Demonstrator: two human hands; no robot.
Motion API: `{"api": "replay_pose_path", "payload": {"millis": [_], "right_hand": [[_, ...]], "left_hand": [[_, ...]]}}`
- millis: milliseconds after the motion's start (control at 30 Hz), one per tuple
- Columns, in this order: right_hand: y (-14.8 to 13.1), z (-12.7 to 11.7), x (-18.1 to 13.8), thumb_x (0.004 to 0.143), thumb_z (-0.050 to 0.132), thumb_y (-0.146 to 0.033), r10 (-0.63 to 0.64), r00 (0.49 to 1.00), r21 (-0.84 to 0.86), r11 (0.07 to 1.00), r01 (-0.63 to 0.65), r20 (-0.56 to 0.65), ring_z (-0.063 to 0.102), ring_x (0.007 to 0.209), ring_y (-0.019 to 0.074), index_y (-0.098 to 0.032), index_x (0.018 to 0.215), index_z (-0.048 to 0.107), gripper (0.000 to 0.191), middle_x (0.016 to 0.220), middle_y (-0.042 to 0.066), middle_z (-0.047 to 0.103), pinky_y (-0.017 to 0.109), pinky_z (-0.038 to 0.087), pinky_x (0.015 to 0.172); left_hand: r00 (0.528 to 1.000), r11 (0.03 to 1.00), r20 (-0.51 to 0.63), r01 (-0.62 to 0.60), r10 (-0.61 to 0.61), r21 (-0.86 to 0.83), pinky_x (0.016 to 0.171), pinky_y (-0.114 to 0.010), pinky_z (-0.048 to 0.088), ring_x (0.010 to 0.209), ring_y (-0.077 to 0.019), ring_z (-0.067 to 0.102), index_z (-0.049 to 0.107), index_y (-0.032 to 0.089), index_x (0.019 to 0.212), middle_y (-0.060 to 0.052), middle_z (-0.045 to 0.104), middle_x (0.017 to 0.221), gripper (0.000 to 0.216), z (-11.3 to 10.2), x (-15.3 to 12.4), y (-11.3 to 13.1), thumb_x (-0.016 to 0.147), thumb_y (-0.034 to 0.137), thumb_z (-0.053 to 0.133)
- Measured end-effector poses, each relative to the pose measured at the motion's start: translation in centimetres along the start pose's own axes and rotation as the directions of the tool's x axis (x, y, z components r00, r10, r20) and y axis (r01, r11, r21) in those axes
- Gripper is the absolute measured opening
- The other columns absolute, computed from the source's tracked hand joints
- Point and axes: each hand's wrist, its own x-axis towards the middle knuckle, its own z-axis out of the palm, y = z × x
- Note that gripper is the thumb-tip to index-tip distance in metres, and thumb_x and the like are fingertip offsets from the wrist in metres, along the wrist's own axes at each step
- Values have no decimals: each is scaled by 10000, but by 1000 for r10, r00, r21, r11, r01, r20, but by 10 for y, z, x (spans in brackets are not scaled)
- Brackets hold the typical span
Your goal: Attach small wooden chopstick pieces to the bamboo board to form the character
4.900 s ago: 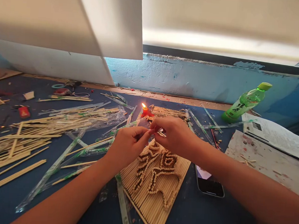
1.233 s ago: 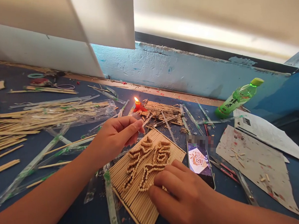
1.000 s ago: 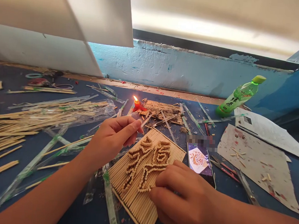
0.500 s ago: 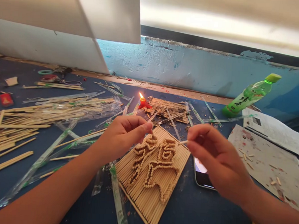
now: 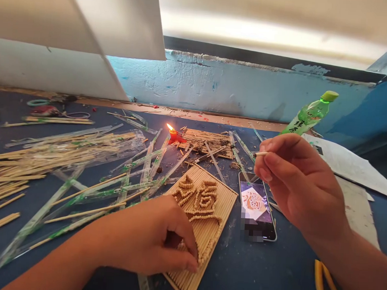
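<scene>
My left hand reaches over the lower part of a diamond-shaped board made of pale wooden sticks laid side by side. Its thumb and fingers are pinched together at the board's surface, and anything between them is too small or hidden. Rows of tiny wooden pieces stand on the board, forming the outline of a character; my left hand covers part of them. My right hand, raised right of the board, pinches a short, thin whitish stick with a dark tip pointing left.
A lit red candle burns behind the board, beside a scorched stick mat. Wooden sticks and plastic wrappers cover the left. At right lie a phone showing a character, a green bottle, papers and a yellow-handled thing.
My left hand has come down from the board's top to its lower part. My right hand has lifted the whitish stick away from the board's right corner, uncovering the phone. The view has shifted right.
</scene>
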Motion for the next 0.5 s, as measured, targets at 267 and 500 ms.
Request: {"api": "replay_pose_path", "payload": {"millis": [267, 500], "right_hand": [[4, -2, 3, 929, 649, -186, 7, 1000, -3, 1000, -7, 5, 465, 687, 101, -246, 961, 651, 68, 945, 0, 545, 271, 395, 576], [7, -2, 3, 924, 665, -222, 55, 998, -39, 998, -54, 14, 470, 703, 114, -262, 961, 646, 58, 926, -1, 553, 260, 410, 576]], "left_hand": [[926, 940, -313, -280, 211, -194, 584, -269, 436, 610, -127, 522, 658, 185, 649, -11, 573, 664, 312, -25, -10, -8, 924, 330, 629], [773, 451, -599, -619, 208, -643, 300, -192, 269, 239, -36, 337, 637, 201, 752, 80, 432, 423, 385, -28, -19, -8, 1022, 368, 420]]}}
